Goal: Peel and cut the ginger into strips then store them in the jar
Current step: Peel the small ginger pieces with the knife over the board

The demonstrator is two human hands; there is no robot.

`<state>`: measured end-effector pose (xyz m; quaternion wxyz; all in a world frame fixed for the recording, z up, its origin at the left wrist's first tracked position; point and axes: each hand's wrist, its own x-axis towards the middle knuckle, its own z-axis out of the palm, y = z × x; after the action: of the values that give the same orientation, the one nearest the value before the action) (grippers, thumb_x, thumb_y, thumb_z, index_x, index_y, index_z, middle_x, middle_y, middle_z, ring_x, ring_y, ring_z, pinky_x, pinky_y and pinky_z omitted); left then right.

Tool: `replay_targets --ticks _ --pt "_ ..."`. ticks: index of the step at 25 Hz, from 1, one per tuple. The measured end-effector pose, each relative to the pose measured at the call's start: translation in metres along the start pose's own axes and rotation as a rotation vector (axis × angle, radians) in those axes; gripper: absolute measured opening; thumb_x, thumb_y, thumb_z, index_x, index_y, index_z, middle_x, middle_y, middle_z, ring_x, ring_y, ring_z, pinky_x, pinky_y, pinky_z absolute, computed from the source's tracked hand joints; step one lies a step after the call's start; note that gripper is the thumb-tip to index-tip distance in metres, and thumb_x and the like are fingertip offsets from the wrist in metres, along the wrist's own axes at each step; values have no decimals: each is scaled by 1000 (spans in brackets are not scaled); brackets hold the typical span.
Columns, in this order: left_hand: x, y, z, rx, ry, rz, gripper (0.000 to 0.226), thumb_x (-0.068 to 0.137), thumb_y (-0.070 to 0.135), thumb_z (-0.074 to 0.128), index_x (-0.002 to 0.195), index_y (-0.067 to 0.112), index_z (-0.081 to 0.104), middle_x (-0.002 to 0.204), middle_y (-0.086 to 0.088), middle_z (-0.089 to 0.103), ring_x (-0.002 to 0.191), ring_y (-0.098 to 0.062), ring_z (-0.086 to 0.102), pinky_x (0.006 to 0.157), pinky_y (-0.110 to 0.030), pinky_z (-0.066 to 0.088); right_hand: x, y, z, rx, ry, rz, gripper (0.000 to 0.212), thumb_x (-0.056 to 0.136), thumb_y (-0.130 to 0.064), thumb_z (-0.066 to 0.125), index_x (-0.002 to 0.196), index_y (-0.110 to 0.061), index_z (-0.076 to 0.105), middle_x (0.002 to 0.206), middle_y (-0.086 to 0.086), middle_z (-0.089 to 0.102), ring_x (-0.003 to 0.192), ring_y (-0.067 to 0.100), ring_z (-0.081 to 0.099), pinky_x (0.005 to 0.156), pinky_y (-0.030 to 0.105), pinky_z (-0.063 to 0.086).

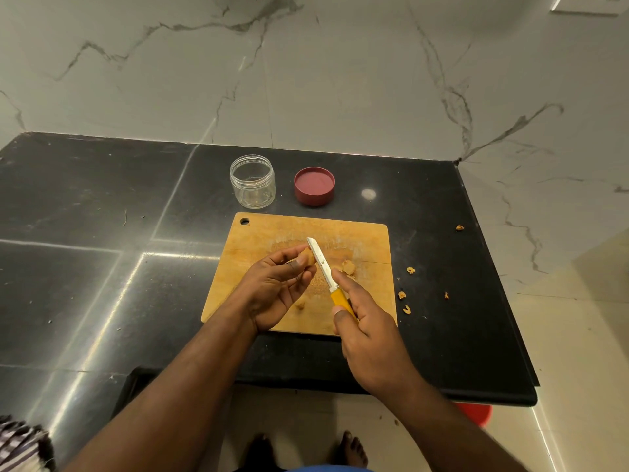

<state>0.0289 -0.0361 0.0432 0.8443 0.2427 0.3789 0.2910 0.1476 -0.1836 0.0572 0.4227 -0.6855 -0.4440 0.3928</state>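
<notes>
Ginger (306, 256) sits pinched at the fingers (289, 255) of the left hand (277, 287), held above the cutting board (258, 240). Knife (322, 264) blade lies just right of it, touching or nearly so, tip pointing away toward the jar (253, 181). Right hand (364, 321) grips the yellow handle, forefinger along the spine. Blade's long axis runs alongside the piece, so peeling looks like the step in hand. Second ginger piece (348, 267) lies on the board, right of the blade. Jar stands open on the surface, lid (314, 186) beside it.
</notes>
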Motion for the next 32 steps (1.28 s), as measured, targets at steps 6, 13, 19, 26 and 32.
replay_targets --ticks 6,13,19,26,32 --pt "-2 -1 4 9 1 2 34 86 4 65 119 1 67 99 -15 73 79 -16 71 68 -21 60 -3 -8 -2 -56 1 4 52 104 -19 44 150 -40 33 120 -32 51 59 3 53 49 17 41" --pt "-3 0 10 60 43 -3 27 93 -1 61 118 0 67 98 -15 72 75 -17 71 68 -22 60 3 -10 -5 -114 -6 -10 52 104 -20 44 150 -41 33 133 -32 47 64 -2 52 52 14 41" --pt "-2 1 15 20 93 32 27 90 2 65 116 0 67 99 -16 73 77 -16 72 68 -21 60 4 -18 -2 -120 1 -31 52 104 -18 43 152 -36 31 145 -22 36 70 -9 54 54 11 41" --pt "-2 -5 17 -12 132 92 31 74 5 73 103 2 67 86 -12 74 76 -18 72 67 -22 60 9 -21 3 -155 36 -18 52 104 -19 43 151 -37 31 110 -33 47 65 1 58 50 16 45" --pt "-2 -8 24 -65 195 124 11 88 0 68 98 5 68 87 -12 74 74 -16 72 65 -22 59 12 -28 4 -128 48 -29 52 104 -16 43 152 -33 32 98 -28 44 119 4 35 82 13 46"
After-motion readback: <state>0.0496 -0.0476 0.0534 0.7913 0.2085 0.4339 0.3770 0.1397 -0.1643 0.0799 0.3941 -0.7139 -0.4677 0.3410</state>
